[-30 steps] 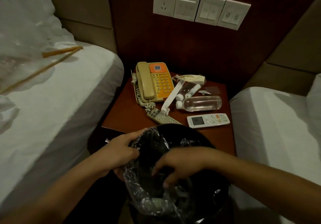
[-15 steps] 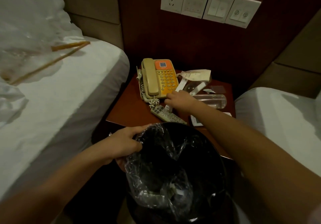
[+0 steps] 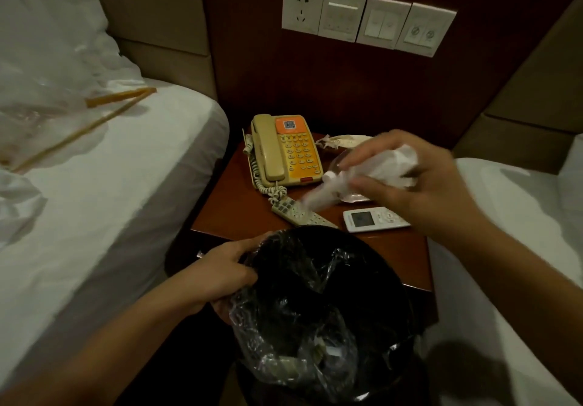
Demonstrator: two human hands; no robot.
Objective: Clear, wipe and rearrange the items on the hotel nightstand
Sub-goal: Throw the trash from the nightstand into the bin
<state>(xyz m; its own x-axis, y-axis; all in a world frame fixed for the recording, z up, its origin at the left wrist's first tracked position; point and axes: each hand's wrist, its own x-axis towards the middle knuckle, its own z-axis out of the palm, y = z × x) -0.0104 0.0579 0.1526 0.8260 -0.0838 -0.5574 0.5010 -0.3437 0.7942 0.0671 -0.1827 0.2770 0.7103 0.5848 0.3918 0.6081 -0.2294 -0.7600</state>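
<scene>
A dark wooden nightstand (image 3: 227,213) stands between two beds. On it lie a beige and orange telephone (image 3: 285,150), a grey remote (image 3: 299,215), a white remote (image 3: 372,219) and crumpled paper (image 3: 342,141) at the back. My right hand (image 3: 419,191) hovers above the nightstand and grips a clear plastic bottle (image 3: 334,185), blurred by motion, together with white paper strips (image 3: 397,166). My left hand (image 3: 220,276) grips the rim of a black bin (image 3: 331,311) lined with a clear bag, held in front of the nightstand. Some scraps lie at the bin's bottom.
White beds flank the nightstand on the left (image 3: 110,200) and right (image 3: 504,248). A clear bag with yellow sticks (image 3: 120,103) lies on the left bed. A row of wall sockets and switches (image 3: 366,21) sits above the nightstand.
My right hand left the bin, reached to the nightstand, and has lifted a bottle and paper strips off it, moving back toward the bin. My left hand stays on the bin's rim.
</scene>
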